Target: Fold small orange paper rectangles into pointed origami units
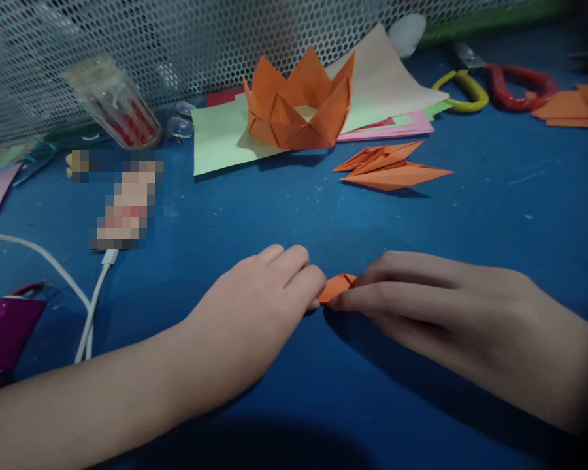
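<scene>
Between my two hands is a small folded piece of orange paper (338, 287), held just over the blue tabletop. My left hand (264, 297) is closed on its left end, fingers curled and mostly hiding that side. At the right end, my right hand (421, 303) pinches the paper between thumb and fingers. Beyond them lie folded orange paper pieces (396, 175), long and pointed. An orange paper crown shape (301, 114) with upright points stands behind, partly on a light green sheet (225, 143).
Stacked coloured sheets (387, 78) lie at the back against a perforated metal panel (200, 46). Red-handled scissors (519, 88), a yellow handle (475, 94) and orange paper squares (573, 108) are at back right. Leftward are a glass jar (122, 111), a white cable (94, 310) and a purple object (10, 333).
</scene>
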Motion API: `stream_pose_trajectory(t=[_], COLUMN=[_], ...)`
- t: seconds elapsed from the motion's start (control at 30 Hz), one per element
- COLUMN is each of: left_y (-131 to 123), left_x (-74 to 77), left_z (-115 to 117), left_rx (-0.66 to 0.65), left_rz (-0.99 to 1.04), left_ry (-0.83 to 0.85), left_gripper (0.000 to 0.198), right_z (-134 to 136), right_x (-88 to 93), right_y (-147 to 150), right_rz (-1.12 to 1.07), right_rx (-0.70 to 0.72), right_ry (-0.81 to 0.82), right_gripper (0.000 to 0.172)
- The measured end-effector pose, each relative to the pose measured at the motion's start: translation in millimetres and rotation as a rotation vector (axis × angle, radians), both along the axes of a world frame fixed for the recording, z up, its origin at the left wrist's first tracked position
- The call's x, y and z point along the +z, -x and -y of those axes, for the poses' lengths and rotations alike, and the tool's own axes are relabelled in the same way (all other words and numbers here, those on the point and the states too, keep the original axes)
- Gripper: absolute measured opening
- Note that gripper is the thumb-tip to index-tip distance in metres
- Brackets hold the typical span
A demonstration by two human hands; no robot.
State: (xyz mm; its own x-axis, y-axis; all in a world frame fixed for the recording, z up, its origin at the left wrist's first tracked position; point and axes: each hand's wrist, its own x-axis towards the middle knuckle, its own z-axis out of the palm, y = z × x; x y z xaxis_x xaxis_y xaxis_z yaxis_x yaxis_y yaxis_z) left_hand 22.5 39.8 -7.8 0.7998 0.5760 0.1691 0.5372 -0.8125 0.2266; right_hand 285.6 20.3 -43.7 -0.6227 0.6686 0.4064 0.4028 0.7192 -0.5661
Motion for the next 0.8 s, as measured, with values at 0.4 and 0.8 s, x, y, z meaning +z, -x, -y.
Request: stream_pose_trajectory(t=[0.4, 0.8], left_y=[1, 5], left_x=[3.3, 15.3], left_z=[3, 5], left_rx=[-0.034, -0.032], left_rz=[-0.116, -0.217], left_ry=[-0.228, -0.360], left_gripper=[0.027, 0.049], right_z=[1, 7], right_x=[-3.9, -4.2], right_y=[2, 6], right_rz=[0.009, 0.083], right_rx=[-0.044, -0.093], right_ry=[-0.022, -0.093], right_gripper=[0.031, 0.048])
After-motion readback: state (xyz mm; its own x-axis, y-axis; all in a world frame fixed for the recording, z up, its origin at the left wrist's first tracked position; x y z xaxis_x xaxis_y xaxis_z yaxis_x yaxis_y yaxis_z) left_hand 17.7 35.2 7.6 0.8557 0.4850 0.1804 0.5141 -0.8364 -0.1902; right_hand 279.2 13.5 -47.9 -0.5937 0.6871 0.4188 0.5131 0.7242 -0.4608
